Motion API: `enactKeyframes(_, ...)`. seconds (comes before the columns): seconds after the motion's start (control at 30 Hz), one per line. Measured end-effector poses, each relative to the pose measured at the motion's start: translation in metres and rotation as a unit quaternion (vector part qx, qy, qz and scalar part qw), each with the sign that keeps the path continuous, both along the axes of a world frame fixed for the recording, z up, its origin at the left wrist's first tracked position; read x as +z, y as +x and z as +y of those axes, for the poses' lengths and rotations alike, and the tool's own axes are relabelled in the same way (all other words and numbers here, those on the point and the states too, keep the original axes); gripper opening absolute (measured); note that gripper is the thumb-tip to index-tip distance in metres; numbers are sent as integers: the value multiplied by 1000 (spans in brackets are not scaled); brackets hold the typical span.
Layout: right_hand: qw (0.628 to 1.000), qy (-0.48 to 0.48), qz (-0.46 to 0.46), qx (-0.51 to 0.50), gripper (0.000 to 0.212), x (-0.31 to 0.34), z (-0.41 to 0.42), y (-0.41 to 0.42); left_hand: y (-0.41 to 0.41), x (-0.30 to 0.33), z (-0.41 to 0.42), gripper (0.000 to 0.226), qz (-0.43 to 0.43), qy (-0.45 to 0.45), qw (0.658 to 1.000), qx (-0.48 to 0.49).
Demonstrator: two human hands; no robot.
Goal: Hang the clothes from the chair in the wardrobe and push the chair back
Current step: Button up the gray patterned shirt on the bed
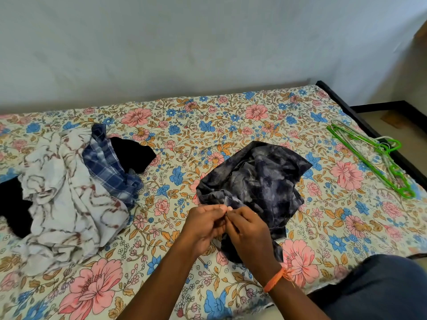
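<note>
Head view, both hands (227,224) pinching dark shirt (256,179) edge mid-bed, green hangers (369,155) near right edge.

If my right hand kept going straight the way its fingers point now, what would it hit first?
Almost at once the left hand: the right hand points up and left, its fingertips meeting the left's on the dark shirt. Past that, probably bare bedsheet, though depth is unclear.

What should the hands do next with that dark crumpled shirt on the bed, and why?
Probably lift and shake it open. The left hand and right hand both pinch an edge of the dark shirt, which lies bunched on the bed. The green hangers lie apart, to the right.
</note>
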State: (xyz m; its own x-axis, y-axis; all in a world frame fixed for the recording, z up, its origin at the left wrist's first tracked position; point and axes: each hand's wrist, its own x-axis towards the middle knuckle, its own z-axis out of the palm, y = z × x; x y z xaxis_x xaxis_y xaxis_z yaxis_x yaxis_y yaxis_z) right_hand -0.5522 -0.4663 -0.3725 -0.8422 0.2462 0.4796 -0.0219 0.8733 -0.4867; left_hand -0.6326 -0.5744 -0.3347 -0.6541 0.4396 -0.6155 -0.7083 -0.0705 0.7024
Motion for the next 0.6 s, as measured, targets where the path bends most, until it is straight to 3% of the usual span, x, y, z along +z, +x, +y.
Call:
enactKeyframes(0.3, 999, -40, 12, 11, 15, 2, -2, -1, -4, -4, 5, 15, -107, -27, 994, 2)
enactKeyframes(0.4, 986, -162, 36, -21, 8, 7, -2, -2, -8, -3, 4, 8, -188, -7, 982, -31)
enactKeyframes(0.53, 916, -393, 11, -75, 14, 11, -3, -8, -8, -4, 4, 8, -221, -3, 975, -30)
enactKeyframes(0.6, 895, -439, 8, -77, 16, 10, -2, -8, -9, -2, 3, 7, -220, -1, 975, -33)
